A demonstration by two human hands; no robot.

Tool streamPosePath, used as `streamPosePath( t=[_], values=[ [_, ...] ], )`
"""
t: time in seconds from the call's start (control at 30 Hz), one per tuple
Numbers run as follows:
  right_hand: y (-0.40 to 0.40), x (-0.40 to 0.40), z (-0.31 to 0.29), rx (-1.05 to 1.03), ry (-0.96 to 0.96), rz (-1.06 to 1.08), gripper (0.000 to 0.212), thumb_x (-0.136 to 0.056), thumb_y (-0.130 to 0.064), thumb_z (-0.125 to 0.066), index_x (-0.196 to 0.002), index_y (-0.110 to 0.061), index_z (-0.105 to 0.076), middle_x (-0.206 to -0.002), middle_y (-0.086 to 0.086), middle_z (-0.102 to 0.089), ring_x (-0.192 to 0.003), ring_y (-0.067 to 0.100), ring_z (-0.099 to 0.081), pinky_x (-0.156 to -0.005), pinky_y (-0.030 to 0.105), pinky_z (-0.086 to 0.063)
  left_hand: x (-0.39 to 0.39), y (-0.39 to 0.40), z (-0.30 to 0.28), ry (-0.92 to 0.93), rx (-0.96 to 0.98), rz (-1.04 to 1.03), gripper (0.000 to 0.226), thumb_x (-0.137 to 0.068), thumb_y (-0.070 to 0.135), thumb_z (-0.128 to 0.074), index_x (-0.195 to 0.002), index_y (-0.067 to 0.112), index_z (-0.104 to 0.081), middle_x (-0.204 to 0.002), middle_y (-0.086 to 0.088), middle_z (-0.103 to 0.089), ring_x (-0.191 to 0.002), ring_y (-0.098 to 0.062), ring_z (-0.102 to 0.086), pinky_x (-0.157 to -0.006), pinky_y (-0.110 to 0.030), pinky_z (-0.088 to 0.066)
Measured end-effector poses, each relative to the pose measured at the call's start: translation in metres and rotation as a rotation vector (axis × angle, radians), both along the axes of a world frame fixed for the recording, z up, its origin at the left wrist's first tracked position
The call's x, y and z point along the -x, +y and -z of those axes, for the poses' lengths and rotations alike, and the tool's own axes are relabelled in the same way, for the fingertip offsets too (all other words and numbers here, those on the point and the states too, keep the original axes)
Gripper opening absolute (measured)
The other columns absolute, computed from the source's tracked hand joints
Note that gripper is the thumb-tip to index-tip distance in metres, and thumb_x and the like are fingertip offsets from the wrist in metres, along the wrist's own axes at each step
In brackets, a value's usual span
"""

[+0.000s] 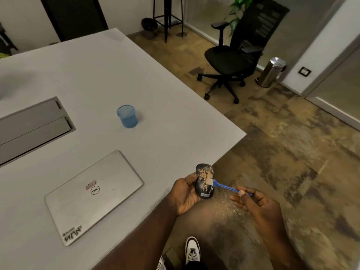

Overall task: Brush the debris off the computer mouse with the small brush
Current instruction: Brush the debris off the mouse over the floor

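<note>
At lower centre of the frame, the left hand (187,193) has its grip clasped round the mouse (204,181), held past the worktop (116,75) edge so debris falls floorward, while the right hand (253,201) pinches the brush (220,185), bristles on it.

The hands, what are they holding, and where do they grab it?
The left hand cups the dusty black mouse around its left side and underside. The right hand pinches the small blue brush by the tail end of its handle.
</note>
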State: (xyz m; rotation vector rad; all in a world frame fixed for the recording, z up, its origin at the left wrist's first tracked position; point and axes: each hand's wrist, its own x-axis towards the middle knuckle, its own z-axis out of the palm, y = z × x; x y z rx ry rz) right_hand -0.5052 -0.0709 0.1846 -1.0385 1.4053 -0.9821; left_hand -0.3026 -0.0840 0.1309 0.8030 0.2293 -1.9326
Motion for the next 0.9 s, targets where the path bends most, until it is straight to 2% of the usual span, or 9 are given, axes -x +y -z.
streamPosePath(
  t=[0.1, 0.3, 0.43, 0.53, 0.6, 0.67, 0.8, 0.9],
  values=[
    [-0.001, 0.020, -0.001, 0.006, 0.054, -0.015, 0.019, -0.094, 0.004, -0.059, -0.094, -0.009, -0.073, -0.075, 0.006, -0.080, -0.071, 0.015, -0.078, -0.063, 0.017, -0.059, 0.024, -0.010, -0.005, -0.031, -0.009, 0.020, 0.041, -0.101, 0.013, -0.031, -0.132, -0.009, -0.048, -0.118, -0.024, -0.063, -0.104, -0.031, -0.062, -0.096, -0.045, -0.047],
    [-0.014, 0.064, 0.007, 0.025, 0.168, -0.062, 0.019, -0.095, 0.000, -0.060, -0.095, -0.014, -0.073, -0.079, 0.001, -0.080, -0.078, 0.015, -0.079, -0.072, 0.026, -0.062, 0.075, -0.028, -0.003, -0.085, -0.005, 0.037, 0.038, -0.102, 0.014, -0.031, -0.126, -0.007, -0.053, -0.112, -0.024, -0.068, -0.103, -0.032, -0.064, -0.085, -0.045, -0.052],
    [-0.026, 0.088, 0.012, 0.044, 0.218, -0.055, 0.022, -0.095, -0.005, -0.061, -0.093, -0.024, -0.073, -0.079, -0.006, -0.080, -0.077, 0.010, -0.078, -0.068, 0.019, -0.060, 0.099, -0.040, 0.003, -0.122, -0.002, 0.078, 0.035, -0.102, 0.015, -0.032, -0.114, -0.004, -0.059, -0.104, -0.022, -0.072, -0.101, -0.032, -0.065, -0.094, -0.047, -0.050],
    [-0.037, 0.106, 0.015, 0.045, 0.230, 0.008, 0.022, -0.095, -0.007, -0.061, -0.093, -0.025, -0.072, -0.079, -0.008, -0.080, -0.077, 0.007, -0.078, -0.066, 0.015, -0.058, 0.115, -0.050, 0.008, -0.166, -0.008, 0.113, 0.038, -0.102, 0.017, -0.032, -0.126, -0.004, -0.054, -0.117, -0.022, -0.067, -0.103, -0.031, -0.065, -0.090, -0.045, -0.053],
    [-0.046, 0.119, 0.018, 0.031, 0.232, 0.049, 0.020, -0.096, -0.007, -0.060, -0.094, -0.022, -0.072, -0.078, -0.008, -0.080, -0.077, 0.008, -0.078, -0.066, 0.017, -0.059, 0.124, -0.057, 0.011, -0.176, 0.001, 0.126, 0.041, -0.102, 0.017, -0.032, -0.132, -0.004, -0.050, -0.130, -0.024, -0.059, -0.112, -0.033, -0.061, -0.097, -0.047, -0.049],
    [-0.055, 0.130, 0.020, 0.023, 0.231, 0.091, 0.017, -0.096, -0.007, -0.060, -0.096, -0.018, -0.072, -0.078, -0.007, -0.080, -0.078, 0.009, -0.078, -0.068, 0.020, -0.061, 0.133, -0.063, 0.013, -0.183, -0.001, 0.131, 0.042, -0.102, 0.017, -0.031, -0.133, -0.004, -0.050, -0.131, -0.024, -0.058, -0.113, -0.033, -0.060, -0.099, -0.048, -0.047],
    [-0.066, 0.149, 0.022, 0.033, 0.218, 0.148, 0.017, -0.096, -0.008, -0.060, -0.093, -0.021, -0.072, -0.079, -0.004, -0.080, -0.077, 0.010, -0.078, -0.067, 0.021, -0.061, 0.144, -0.072, 0.015, -0.187, -0.022, 0.125, 0.042, -0.101, 0.016, -0.031, -0.133, -0.004, -0.049, -0.129, -0.024, -0.060, -0.109, -0.032, -0.062, -0.091, -0.046, -0.053],
    [-0.065, 0.156, 0.024, 0.003, 0.184, 0.101, 0.017, -0.095, -0.007, -0.061, -0.092, -0.018, -0.073, -0.080, 0.001, -0.080, -0.078, 0.016, -0.079, -0.068, 0.023, -0.062, 0.149, -0.077, 0.015, -0.192, -0.039, 0.123, 0.041, -0.102, 0.016, -0.032, -0.131, -0.005, -0.051, -0.112, -0.021, -0.068, -0.096, -0.029, -0.069, -0.074, -0.042, -0.060]
  ],
)
